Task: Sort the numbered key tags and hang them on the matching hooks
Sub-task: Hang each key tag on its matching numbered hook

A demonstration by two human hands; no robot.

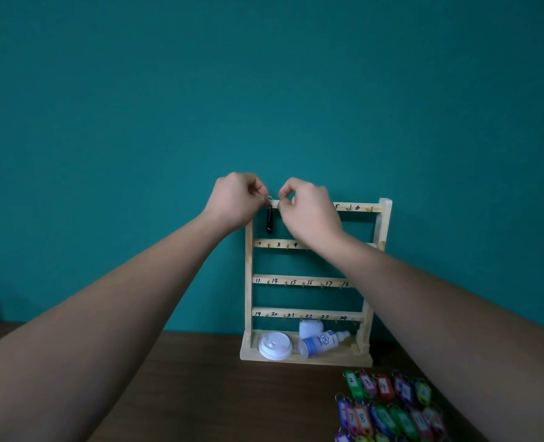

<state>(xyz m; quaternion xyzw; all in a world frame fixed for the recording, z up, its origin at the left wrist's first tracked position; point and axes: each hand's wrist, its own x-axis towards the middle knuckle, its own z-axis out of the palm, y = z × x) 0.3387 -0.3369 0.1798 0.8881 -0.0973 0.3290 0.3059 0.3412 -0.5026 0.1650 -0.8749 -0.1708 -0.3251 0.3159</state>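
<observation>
Head view puts both hands at the top rail of the pale wooden hook rack (384,218), centre of the frame. Our left hand (235,199) pinches the metal ring (270,199) of a slim black plastic key tag (269,220), which hangs at the rail's left end. Our right hand (309,212) has thumb and forefinger pressed together just beside that ring; what they hold we cannot tell. Coloured numbered key tags (388,406) lie on the brown table (200,393), lower right.
</observation>
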